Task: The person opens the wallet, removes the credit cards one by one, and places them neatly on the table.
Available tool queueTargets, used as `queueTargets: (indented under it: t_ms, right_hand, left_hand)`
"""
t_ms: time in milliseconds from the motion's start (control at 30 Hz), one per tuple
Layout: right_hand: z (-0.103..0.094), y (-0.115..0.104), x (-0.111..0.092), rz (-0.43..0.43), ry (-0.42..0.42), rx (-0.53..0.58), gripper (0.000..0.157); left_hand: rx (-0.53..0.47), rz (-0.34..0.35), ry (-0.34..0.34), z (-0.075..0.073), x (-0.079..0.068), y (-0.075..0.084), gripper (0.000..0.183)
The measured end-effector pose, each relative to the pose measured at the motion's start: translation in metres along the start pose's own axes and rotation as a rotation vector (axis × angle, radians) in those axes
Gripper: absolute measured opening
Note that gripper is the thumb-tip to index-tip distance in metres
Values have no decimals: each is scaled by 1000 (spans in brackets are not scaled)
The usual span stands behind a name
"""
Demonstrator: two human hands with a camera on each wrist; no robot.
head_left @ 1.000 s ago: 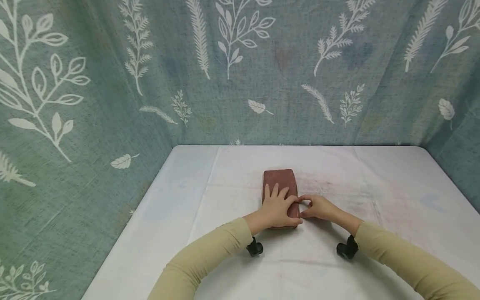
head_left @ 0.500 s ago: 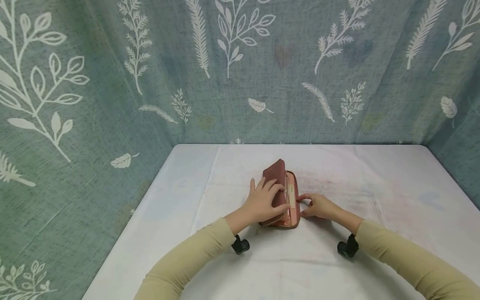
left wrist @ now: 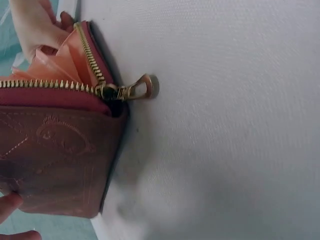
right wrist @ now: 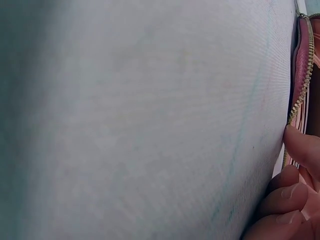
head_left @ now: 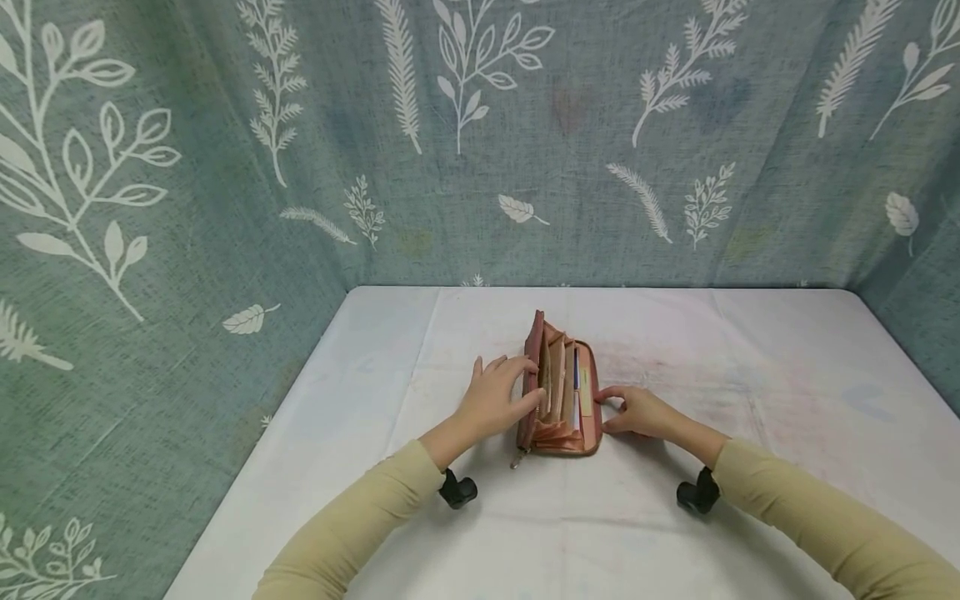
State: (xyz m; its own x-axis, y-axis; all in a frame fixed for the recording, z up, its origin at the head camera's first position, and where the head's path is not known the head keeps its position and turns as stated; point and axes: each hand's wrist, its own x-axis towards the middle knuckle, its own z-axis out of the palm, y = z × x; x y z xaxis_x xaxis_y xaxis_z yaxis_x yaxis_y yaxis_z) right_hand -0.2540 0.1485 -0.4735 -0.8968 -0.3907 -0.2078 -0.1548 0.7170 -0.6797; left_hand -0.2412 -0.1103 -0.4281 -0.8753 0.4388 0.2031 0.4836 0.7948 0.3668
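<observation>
A reddish-brown zip-around wallet stands unzipped on the table, spread so that its peach-coloured compartments show, with cards or papers along the right inside. My left hand holds the raised left cover, thumb on the inner side and fingers on the outer. In the left wrist view, that cover has stitched patterns, and a brass zipper pull hangs at its corner. My right hand pinches the right edge, which lies flat on the table. The right wrist view shows fingertips at the zipper teeth.
A white cloth with faint stains covers the table. Grey-green curtains with white leaf prints hang behind and along the sides. A black wrist camera sits under the left wrist, another camera under the right.
The wallet lay shut under my left hand; its top cover has swung up and leftward with that hand, baring the inside. My right hand stays at the right edge.
</observation>
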Motion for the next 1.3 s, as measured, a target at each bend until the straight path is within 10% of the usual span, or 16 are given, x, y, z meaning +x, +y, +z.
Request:
queueTargets:
  t_ms: [567, 1300]
  right_hand:
    - [0, -5, 0, -21, 1, -67, 48]
    - [2, -22, -14, -106, 76, -10, 47]
  left_hand:
    - [-368, -145, 148, -1, -4, -24, 28]
    - [-389, -301, 47, -14, -15, -35, 37]
